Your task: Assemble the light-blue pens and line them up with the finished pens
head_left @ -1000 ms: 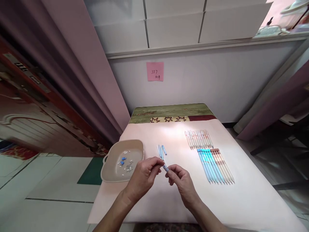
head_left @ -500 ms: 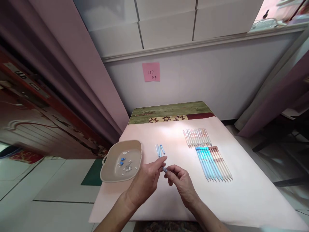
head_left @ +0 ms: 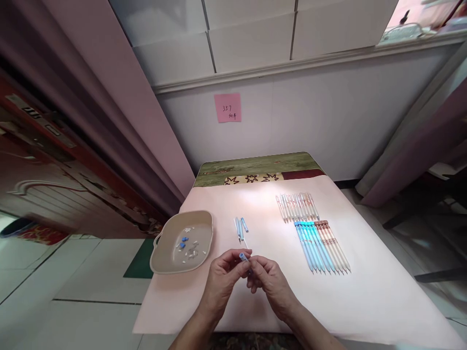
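Low in the middle of the head view, my left hand (head_left: 223, 278) pinches a short light-blue pen barrel (head_left: 242, 256) with its hollow end tipped up. My right hand (head_left: 269, 278) grips the lower part of the same barrel, its fingertips touching those of my left hand. Just beyond the fingers a thin white stick (head_left: 245, 244) shows; whether it lies on the table or is held, I cannot tell. Farther off lie slim light-blue pen parts (head_left: 240, 228) and a short blue tube (head_left: 244, 224). My fingers hide the barrel's lower end.
A beige basket (head_left: 209, 243) at the left holds small white, clear and blue pieces. On the right, a row of pale pens (head_left: 297, 207) lies behind a row of blue pens (head_left: 314, 248) and brown-topped pens (head_left: 332, 247). A pink cloth (head_left: 292, 311) covers the table.
My left hand has drawn back towards me and turned, its fingers now closed around the barrel. The barrel's hollow end and the white stick have come into sight.
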